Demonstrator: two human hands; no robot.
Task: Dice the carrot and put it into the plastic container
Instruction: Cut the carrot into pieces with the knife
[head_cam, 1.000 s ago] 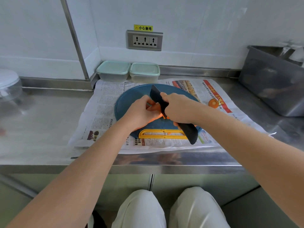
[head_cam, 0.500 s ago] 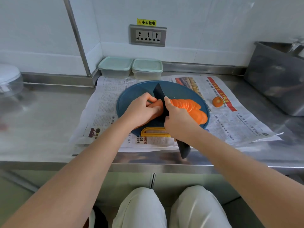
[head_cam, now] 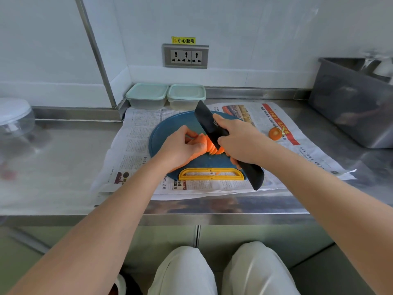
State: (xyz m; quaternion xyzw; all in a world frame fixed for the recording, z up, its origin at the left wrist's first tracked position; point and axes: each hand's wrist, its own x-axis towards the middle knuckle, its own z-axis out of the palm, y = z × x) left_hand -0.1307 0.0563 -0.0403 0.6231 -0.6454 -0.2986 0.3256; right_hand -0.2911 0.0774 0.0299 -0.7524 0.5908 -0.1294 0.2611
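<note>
Knife [head_cam: 207, 122] tip up since prev, R hand [head_cam: 240, 141] grips it, L hand [head_cam: 180, 150] clutches half-sliced fanned carrot [head_cam: 211, 149]

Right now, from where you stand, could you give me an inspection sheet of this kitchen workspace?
Surface: steel counter, newspaper spread on it, round blue cutting board on the paper.
Job's things: carrot on the board, cut into slices; left plastic container and right plastic container, both lidded, by the wall.
Clutter: carrot end on the newspaper, right of the board.
Hands: left hand holds the carrot; right hand grips the black knife, blade at the slices.
Cables: nothing seen; wall socket has nothing plugged in.
Surroundings: steel bin at right, clear lidded bowl at left.
</note>
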